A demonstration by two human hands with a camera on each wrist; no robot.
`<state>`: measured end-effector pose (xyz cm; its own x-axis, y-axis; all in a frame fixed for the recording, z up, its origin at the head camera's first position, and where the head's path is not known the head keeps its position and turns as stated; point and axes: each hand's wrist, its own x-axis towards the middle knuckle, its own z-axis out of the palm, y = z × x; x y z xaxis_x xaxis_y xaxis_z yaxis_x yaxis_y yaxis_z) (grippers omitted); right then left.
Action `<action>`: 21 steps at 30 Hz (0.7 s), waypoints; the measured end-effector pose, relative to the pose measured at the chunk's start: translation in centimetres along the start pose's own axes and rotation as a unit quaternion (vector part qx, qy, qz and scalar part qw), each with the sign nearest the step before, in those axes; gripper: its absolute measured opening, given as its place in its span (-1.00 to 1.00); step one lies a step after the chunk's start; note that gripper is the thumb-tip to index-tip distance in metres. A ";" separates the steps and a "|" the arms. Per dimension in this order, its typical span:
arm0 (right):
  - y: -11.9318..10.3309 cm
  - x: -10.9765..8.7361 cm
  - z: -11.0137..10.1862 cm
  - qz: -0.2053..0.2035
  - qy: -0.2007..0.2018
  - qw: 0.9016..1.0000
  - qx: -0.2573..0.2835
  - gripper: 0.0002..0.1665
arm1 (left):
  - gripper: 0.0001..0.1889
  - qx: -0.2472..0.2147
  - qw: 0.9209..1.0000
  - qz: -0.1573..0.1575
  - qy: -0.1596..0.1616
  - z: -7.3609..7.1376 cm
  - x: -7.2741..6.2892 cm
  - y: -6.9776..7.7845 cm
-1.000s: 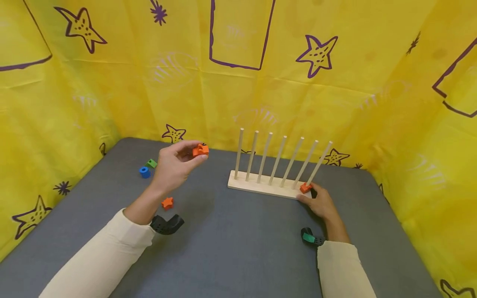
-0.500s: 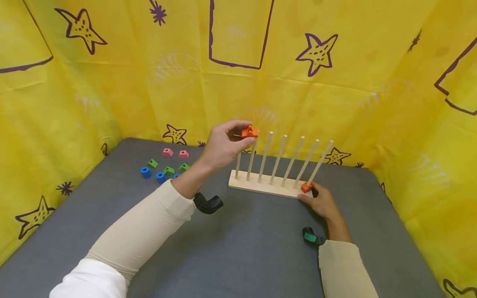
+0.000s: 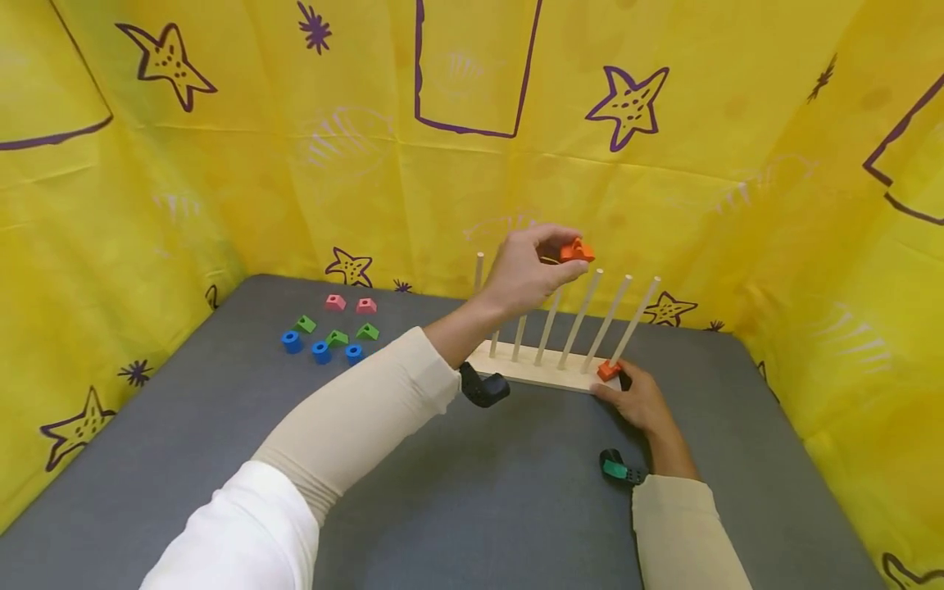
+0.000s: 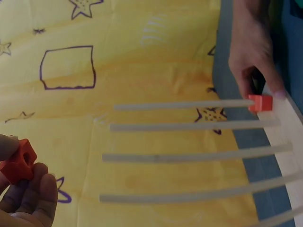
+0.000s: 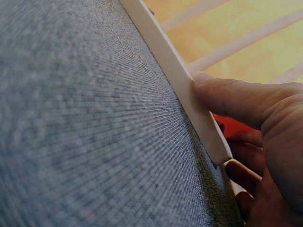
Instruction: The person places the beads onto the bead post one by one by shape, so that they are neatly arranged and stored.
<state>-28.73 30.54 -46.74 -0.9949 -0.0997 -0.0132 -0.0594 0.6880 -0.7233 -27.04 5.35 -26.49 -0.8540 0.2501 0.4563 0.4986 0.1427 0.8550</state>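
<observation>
My left hand (image 3: 525, 272) pinches an orange star-shaped bead (image 3: 578, 251) between thumb and fingertips, above the middle pegs of a wooden peg stand (image 3: 542, 375). In the left wrist view a hole shows in this bead (image 4: 17, 163), apart from the peg tips. Another orange bead (image 3: 608, 370) sits low on the rightmost peg, against the base. My right hand (image 3: 640, 403) grips the right end of the base. The right wrist view shows its thumb (image 5: 232, 98) along the base's front edge (image 5: 182, 94), with fingers curled behind the end.
Left of the stand, on the grey tabletop (image 3: 184, 426), lie two pink beads (image 3: 365, 306), several green triangular beads (image 3: 337, 338) and several blue round beads (image 3: 321, 352). A yellow patterned cloth (image 3: 472, 180) hangs close behind and at both sides.
My left hand has carried the orange bead rightward and up, from left of the stand to above its middle pegs. My right hand has stayed on the base.
</observation>
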 end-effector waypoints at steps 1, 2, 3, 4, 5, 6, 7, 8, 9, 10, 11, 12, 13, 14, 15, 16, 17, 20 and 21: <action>0.0 0.0 0.0 0.002 -0.001 1.000 0.000 -0.04 | -0.60 0.000 1.000 -0.006 -0.004 0.5 0.3 0.1; -0.1 0.0 0.0 0.002 -0.002 1.000 -0.001 -0.03 | -0.60 -0.003 1.000 -0.010 -0.010 1.0 0.6 0.2; -0.1 -0.1 -0.1 0.002 -0.002 1.000 -0.001 -0.03 | -0.60 -0.003 1.000 -0.017 -0.013 1.4 0.9 0.3; -0.1 -0.1 -0.1 0.001 -0.002 1.000 -0.001 -0.03 | -0.60 -0.002 1.000 -0.022 -0.015 1.9 1.2 0.4; -0.1 -0.1 -0.1 0.000 -0.002 1.000 -0.002 -0.04 | -0.60 -0.006 0.999 -0.026 -0.017 2.4 1.4 0.4; -0.1 -0.1 -0.1 -0.002 -0.002 1.000 -0.001 -0.04 | -0.61 -0.010 0.999 -0.032 -0.018 2.8 1.7 0.5; -0.1 -0.1 -0.1 -0.005 0.000 1.000 -0.001 -0.05 | -0.61 -0.014 0.999 -0.036 -0.020 3.3 1.9 0.5; -0.1 -0.1 -0.2 -0.008 0.001 1.000 -0.001 -0.06 | -0.62 -0.017 0.999 -0.040 -0.020 3.7 2.1 0.5; 0.0 -0.1 -0.2 -0.012 0.003 1.000 -0.001 -0.07 | -0.62 -0.015 0.999 -0.043 -0.019 4.2 2.3 0.5; 0.0 -0.1 -0.2 -0.015 0.004 1.000 0.000 -0.08 | -0.63 -0.014 0.999 -0.046 -0.019 4.7 2.5 0.4; 0.0 -0.1 -0.2 -0.019 0.006 1.000 0.002 -0.09 | -0.64 -0.014 0.998 -0.051 -0.018 5.2 2.6 0.4; 0.0 -0.2 -0.2 -0.023 0.007 1.000 0.005 -0.11 | -0.65 -0.012 0.998 -0.055 -0.017 5.6 2.8 0.4; 0.0 -0.2 -0.2 -0.028 0.008 1.000 0.008 -0.12 | -0.65 -0.007 0.998 -0.058 -0.016 6.1 2.9 0.4; 0.0 -0.2 -0.1 -0.033 0.009 0.999 0.012 -0.13 | -0.66 0.000 0.998 -0.061 -0.014 6.5 3.0 0.3; 0.1 -0.2 -0.1 -0.037 0.010 0.999 0.015 -0.15 | -0.66 0.008 0.998 -0.064 -0.012 7.0 3.1 0.3; 0.1 -0.2 -0.1 -0.042 0.011 0.999 0.017 -0.16 | -0.67 0.017 0.998 -0.067 -0.010 7.4 3.2 0.2; 0.1 -0.2 -0.1 -0.046 0.013 0.999 0.018 -0.17 | -0.67 0.028 0.997 -0.068 -0.008 7.7 3.3 0.1; 0.2 -0.2 -0.1 -0.056 0.019 0.998 0.022 -0.19 | -0.67 0.066 0.995 -0.071 -0.007 8.7 3.6 -0.1; 0.2 -0.2 -0.1 -0.058 0.021 0.998 0.023 -0.20 | -0.67 0.074 0.995 -0.072 -0.008 9.0 3.7 -0.1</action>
<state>-28.52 30.80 -46.82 -0.9842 -0.1460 0.1006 -0.1715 0.6397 -0.7492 -28.94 14.86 -27.12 -0.9164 0.2319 0.3262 0.3882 0.3170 0.8653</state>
